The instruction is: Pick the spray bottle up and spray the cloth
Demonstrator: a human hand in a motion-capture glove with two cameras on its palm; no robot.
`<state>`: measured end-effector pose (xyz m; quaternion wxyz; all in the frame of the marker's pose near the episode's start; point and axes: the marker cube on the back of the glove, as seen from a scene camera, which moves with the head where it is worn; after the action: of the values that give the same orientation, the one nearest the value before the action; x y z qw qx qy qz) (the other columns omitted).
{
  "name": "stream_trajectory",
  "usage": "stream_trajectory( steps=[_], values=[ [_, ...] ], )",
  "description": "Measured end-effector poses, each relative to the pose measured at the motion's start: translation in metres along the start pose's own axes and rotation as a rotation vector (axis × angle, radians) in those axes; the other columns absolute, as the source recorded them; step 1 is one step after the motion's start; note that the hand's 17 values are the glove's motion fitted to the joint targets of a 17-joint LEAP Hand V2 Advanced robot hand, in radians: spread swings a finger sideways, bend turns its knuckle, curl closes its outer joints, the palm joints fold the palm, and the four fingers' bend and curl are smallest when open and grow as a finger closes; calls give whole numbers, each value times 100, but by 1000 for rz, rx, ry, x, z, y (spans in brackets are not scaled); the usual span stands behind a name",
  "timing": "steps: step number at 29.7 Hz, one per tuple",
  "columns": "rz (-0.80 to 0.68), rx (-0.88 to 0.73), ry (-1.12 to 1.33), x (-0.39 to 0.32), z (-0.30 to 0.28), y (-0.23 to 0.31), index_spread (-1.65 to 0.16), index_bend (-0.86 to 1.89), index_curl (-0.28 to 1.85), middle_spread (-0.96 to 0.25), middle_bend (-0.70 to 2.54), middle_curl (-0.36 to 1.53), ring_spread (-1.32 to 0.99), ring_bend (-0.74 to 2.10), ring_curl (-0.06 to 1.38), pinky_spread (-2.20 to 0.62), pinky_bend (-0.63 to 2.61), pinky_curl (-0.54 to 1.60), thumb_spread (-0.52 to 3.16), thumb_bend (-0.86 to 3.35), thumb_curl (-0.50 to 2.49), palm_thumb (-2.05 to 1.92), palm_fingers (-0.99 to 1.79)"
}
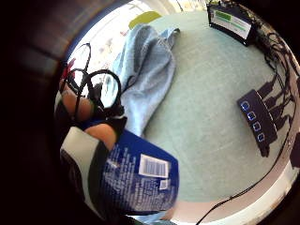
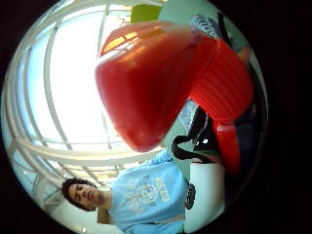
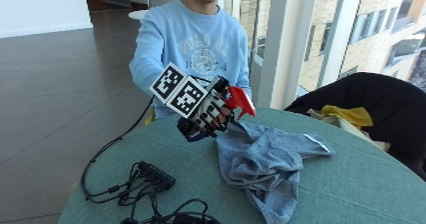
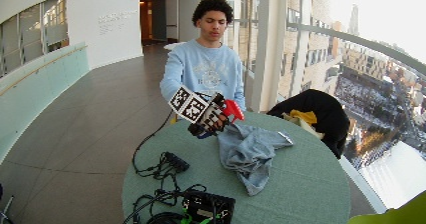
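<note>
In the outside view my gloved right hand grips the spray bottle and holds it in the air above the round green table. The bottle has a red trigger head and a dark blue body. Its red head points toward the crumpled blue-grey cloth, which lies on the table just below and beside it. The little finger side palm view shows the bottle's blue labelled body close to the palm, with the cloth beyond. The red spray head fills the thumb side palm view. The wide view shows the hand over the cloth's near end.
A black hub with several cables lies on the table's left side. A black box with a green label sits at the near edge. A chair draped with dark clothing and a yellow item stands beyond the table's right rim.
</note>
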<state>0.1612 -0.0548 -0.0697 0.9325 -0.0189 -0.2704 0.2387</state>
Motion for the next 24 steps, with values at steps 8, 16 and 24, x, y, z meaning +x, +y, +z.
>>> stream_trajectory(
  steps=[8, 16, 24],
  values=[
    [29, -54, 5, -2, 5, -3, -18, 12, 34, -8, 45, 51, -8, 61, 42, 12, 28, 36, 71, -2, 66, 94, 117],
    [71, -121, 21, -1, 15, -6, -17, 13, 34, -8, 45, 52, -8, 62, 42, 11, 28, 36, 71, -3, 67, 94, 117],
    [71, -136, 29, -3, 18, -7, -16, 13, 34, -8, 45, 52, -8, 62, 42, 11, 29, 37, 70, -3, 67, 94, 117]
  ],
)
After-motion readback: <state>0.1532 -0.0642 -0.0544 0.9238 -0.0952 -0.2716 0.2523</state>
